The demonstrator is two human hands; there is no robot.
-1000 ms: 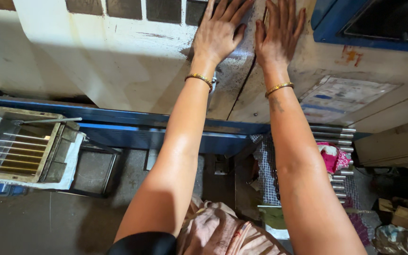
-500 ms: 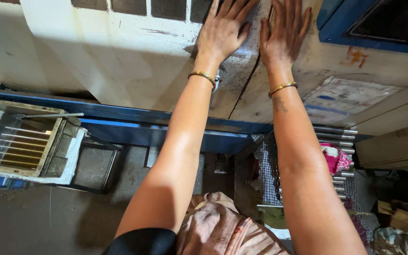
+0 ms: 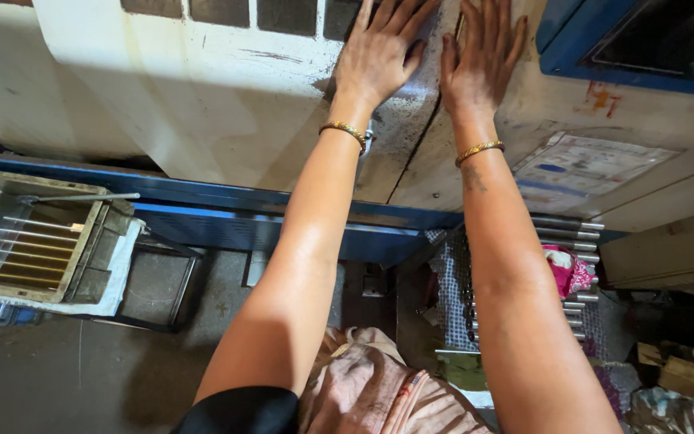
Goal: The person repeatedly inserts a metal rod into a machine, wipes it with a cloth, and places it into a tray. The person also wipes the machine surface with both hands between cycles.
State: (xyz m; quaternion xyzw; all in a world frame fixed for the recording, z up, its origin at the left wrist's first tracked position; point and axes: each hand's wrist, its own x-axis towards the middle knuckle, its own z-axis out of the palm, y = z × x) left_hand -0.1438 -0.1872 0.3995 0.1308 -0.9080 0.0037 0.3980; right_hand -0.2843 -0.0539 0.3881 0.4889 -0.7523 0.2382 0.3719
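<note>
Cream machine door (image 3: 226, 104) still under 2 flat, open palms: left hand (image 3: 379, 56) and right hand (image 3: 483, 60) side by side, fingers spread, grasping nothing, barely shifted since earlier.

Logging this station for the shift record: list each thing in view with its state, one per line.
Left hand: open, flat on the machine panel.
Right hand: open, flat on the panel, grimy.
Machine panel: shut, stained dark along the seam.
Tray: open-topped, rods lying in a row.
Steel rods: stacked lying flat.
Pink cloth: crumpled on the rods.
</note>
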